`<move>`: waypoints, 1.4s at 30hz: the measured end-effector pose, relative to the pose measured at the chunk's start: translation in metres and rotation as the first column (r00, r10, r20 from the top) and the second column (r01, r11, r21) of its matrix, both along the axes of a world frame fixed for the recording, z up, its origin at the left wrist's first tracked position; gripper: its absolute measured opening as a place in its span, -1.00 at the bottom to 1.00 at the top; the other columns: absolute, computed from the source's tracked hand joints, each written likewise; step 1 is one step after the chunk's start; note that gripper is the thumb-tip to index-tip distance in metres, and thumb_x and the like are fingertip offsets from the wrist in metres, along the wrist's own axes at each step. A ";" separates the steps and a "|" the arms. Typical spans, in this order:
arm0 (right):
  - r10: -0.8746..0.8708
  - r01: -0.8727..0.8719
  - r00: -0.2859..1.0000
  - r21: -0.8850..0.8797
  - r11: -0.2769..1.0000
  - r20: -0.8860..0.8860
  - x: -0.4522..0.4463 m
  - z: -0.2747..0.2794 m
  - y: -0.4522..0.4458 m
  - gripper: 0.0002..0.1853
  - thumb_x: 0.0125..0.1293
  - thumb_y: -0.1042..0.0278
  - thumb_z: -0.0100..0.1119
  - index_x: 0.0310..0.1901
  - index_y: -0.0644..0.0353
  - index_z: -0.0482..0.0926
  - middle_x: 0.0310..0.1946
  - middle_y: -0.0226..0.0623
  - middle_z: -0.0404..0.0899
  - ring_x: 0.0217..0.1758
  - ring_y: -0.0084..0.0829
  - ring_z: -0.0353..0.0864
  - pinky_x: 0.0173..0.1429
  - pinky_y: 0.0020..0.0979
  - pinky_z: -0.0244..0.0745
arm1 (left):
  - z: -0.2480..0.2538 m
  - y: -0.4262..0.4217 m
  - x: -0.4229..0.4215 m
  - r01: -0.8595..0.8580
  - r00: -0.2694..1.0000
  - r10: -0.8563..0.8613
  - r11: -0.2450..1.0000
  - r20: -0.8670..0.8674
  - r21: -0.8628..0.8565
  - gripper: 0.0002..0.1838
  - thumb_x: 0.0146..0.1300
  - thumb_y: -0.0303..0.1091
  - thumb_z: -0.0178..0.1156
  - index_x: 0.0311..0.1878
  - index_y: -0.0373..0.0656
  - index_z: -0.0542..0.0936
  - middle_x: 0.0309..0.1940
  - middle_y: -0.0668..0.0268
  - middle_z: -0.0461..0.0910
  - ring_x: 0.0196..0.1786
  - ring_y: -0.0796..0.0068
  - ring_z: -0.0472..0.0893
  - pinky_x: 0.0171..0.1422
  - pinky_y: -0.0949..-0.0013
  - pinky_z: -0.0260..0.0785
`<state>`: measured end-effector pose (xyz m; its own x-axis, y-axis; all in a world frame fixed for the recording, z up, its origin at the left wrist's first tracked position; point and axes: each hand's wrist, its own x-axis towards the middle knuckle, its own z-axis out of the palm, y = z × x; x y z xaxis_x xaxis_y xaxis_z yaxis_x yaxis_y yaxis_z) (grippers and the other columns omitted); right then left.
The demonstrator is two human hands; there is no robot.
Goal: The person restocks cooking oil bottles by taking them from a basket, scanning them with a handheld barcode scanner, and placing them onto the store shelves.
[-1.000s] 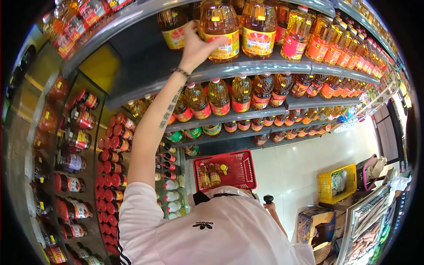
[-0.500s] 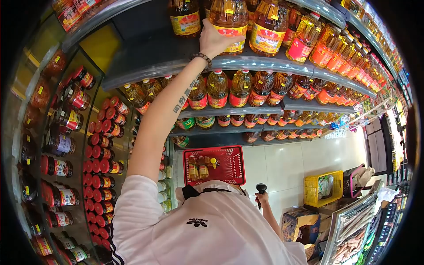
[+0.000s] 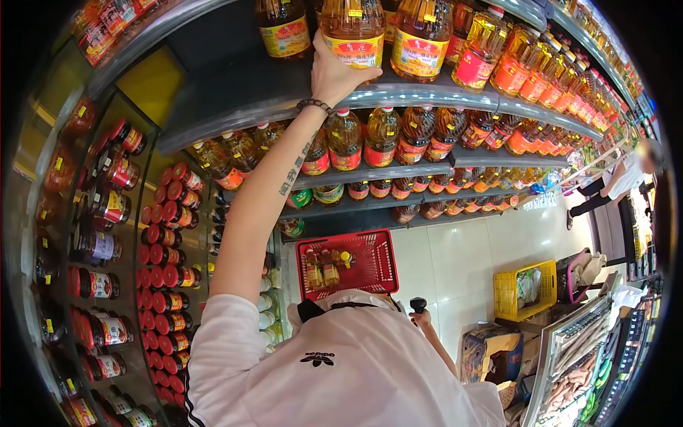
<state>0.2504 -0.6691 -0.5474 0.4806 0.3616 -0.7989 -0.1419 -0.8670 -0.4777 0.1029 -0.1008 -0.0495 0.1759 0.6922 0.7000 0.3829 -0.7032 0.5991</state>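
My left hand (image 3: 337, 75) reaches up to the top shelf at the end of a tattooed forearm with a beaded bracelet. Its fingers wrap the left side of a large cooking oil bottle (image 3: 353, 27) with a yellow and red label, and the thumb lies across the front. The bottle's base is at the shelf, partly behind the hand. Similar oil bottles (image 3: 421, 43) stand close on either side. Low on the right, my right hand (image 3: 422, 320) is closed around a black handle (image 3: 417, 304); what it belongs to is hidden. A red shopping basket (image 3: 390, 263) holds small oil bottles (image 3: 324, 270).
Shelves of red-lidded jars (image 3: 167, 277) line the left side. Lower shelves carry more oil bottles (image 3: 383, 139). A yellow crate (image 3: 525, 288), a cardboard box (image 3: 491, 354) and a produce stand (image 3: 576, 356) are on the right. Another person (image 3: 619, 178) stands at far right.
The view has shifted slightly, moving the shelves left and up in the picture. My left hand stays around the oil bottle. Another person has come into view at far right.
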 end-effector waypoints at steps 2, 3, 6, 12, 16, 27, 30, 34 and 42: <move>-0.016 0.016 1.000 0.019 1.000 -0.022 0.005 -0.022 -0.006 -0.70 0.07 0.48 0.39 -0.22 0.35 0.49 -0.54 -0.14 0.60 -0.67 -0.33 0.61 -0.70 -0.35 0.47 | 0.000 -0.002 0.001 -0.059 0.998 0.057 0.996 -0.022 -0.061 0.39 -0.35 0.07 0.66 0.43 -0.37 -0.02 0.18 -0.13 0.45 0.19 0.01 0.55 0.24 0.12 0.46; -0.025 0.027 0.999 0.039 0.999 -0.045 0.007 -0.026 -0.005 -0.70 0.07 0.47 0.40 -0.23 0.36 0.48 -0.54 -0.14 0.60 -0.67 -0.33 0.61 -0.70 -0.36 0.48 | 0.000 -0.005 0.002 -0.054 0.998 0.053 0.997 -0.019 -0.062 0.39 -0.35 0.07 0.66 0.43 -0.37 -0.02 0.18 -0.13 0.45 0.19 0.01 0.55 0.24 0.12 0.46; -0.048 0.049 0.998 0.047 0.998 -0.031 0.012 -0.031 -0.002 -0.70 0.07 0.47 0.40 -0.22 0.35 0.48 -0.56 -0.17 0.59 -0.67 -0.34 0.61 -0.70 -0.37 0.48 | 0.001 -0.009 0.002 -0.124 0.992 0.122 0.990 -0.031 -0.074 0.41 -0.34 0.07 0.65 0.48 -0.21 -0.09 0.20 -0.18 0.40 0.13 -0.10 0.57 0.16 0.04 0.50; -0.085 0.086 0.996 0.033 0.996 -0.036 0.011 -0.022 -0.001 -0.70 0.09 0.47 0.40 -0.21 0.34 0.47 -0.57 -0.18 0.58 -0.69 -0.35 0.60 -0.68 -0.38 0.48 | -0.003 -0.008 0.001 -0.133 0.990 0.132 0.991 -0.049 -0.032 0.44 -0.32 0.11 0.63 0.50 -0.25 -0.13 0.17 -0.22 0.43 0.07 -0.16 0.60 0.10 0.02 0.52; -0.095 0.096 0.995 0.017 0.995 -0.043 0.005 -0.025 -0.012 -0.78 0.10 0.48 0.40 -0.33 0.31 0.50 -0.63 -0.20 0.56 -0.70 -0.36 0.58 -0.68 -0.33 0.44 | -0.012 -0.026 -0.007 -0.224 0.972 0.236 0.925 -0.002 0.307 0.23 -0.19 0.04 0.60 0.41 -0.34 0.06 0.22 -0.14 0.34 0.25 -0.11 0.37 0.32 0.04 0.25; -0.041 0.034 0.997 -0.107 0.994 -0.067 -0.033 0.002 -0.065 -0.69 0.12 0.45 0.37 -0.16 0.28 0.46 -0.57 -0.25 0.55 -0.69 -0.45 0.56 -0.68 -0.44 0.41 | -0.311 -0.163 -0.111 0.086 0.987 -0.123 0.949 -0.102 -0.303 -0.90 0.32 -0.44 0.23 -0.22 -0.22 0.51 -0.35 0.19 0.51 -0.28 0.20 0.57 -0.15 0.23 0.40; -0.077 0.063 0.992 -0.142 0.988 -0.095 -0.043 0.004 -0.084 -0.68 0.11 0.46 0.36 -0.15 0.28 0.44 -0.57 -0.27 0.55 -0.68 -0.47 0.55 -0.68 -0.45 0.40 | -0.425 -0.203 -0.140 0.082 0.913 -0.307 0.782 -0.268 -0.618 -0.93 0.29 -0.40 0.21 -0.24 -0.18 0.57 -0.35 0.16 0.57 -0.26 0.12 0.63 -0.20 0.15 0.50; -0.109 0.089 0.989 -0.188 0.978 -0.098 -0.055 0.019 -0.094 -0.66 0.12 0.45 0.36 -0.12 0.28 0.44 -0.56 -0.28 0.55 -0.68 -0.50 0.53 -0.65 -0.46 0.41 | -0.542 -0.237 -0.163 -0.070 0.811 -0.393 0.671 -0.434 -0.738 -0.88 0.20 -0.33 0.27 -0.27 -0.16 0.64 -0.30 0.14 0.66 -0.26 0.10 0.66 -0.18 0.12 0.52; -0.179 0.136 0.969 -0.239 0.961 -0.170 -0.059 -0.001 -0.131 -0.64 0.18 0.43 0.38 -0.04 0.24 0.45 -0.52 -0.32 0.57 -0.65 -0.53 0.55 -0.62 -0.50 0.43 | -0.706 -0.268 -0.139 -0.138 0.990 -0.064 -0.388 -0.123 -0.911 -0.63 0.19 -0.16 0.34 0.03 -0.08 0.61 -0.06 0.25 0.66 -0.06 0.33 0.65 -0.02 0.25 0.51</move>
<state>0.1910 -0.8001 -0.5483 0.3500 0.0950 -0.9319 -0.3541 -0.9076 -0.2254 -0.0361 -0.3686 -0.7552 0.0862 0.3635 -0.9276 0.4824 0.7994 0.3581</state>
